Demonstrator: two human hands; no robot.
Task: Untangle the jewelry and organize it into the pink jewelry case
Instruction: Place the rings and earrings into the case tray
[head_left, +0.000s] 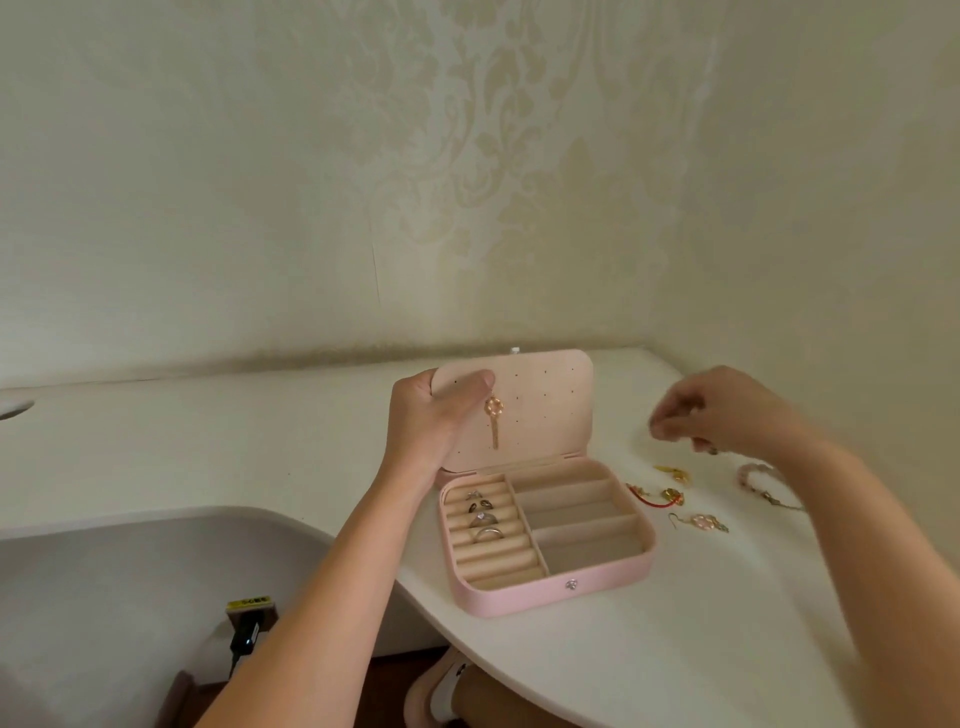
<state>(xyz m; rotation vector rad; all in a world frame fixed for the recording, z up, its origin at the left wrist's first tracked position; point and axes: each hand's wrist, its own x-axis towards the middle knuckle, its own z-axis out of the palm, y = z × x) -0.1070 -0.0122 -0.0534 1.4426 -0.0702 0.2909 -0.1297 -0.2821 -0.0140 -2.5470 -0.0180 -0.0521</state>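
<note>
The pink jewelry case (608, 584) stands open on the white table. My left hand (434, 415) grips the left edge of its upright lid (545, 410), thumb on the inner face. A gold tassel earring (492, 421) hangs from the lid's holes. Several rings (483, 512) sit in the left ring rolls; the right compartments hold nothing. My right hand (717, 410) hovers right of the case, blurred, fingers curled together in a pinch; whether it holds anything I cannot tell. Below it lie gold earrings (672, 474), a red-corded piece (657, 498), a pink flower earring (704, 522) and a pink bead bracelet (756, 478).
The white table (649, 665) curves along its near edge and meets the patterned wall at the back and right. A grey chair back (130, 582) stands at lower left, with a black plug (247, 636) below. A slippered foot (441, 691) shows under the table.
</note>
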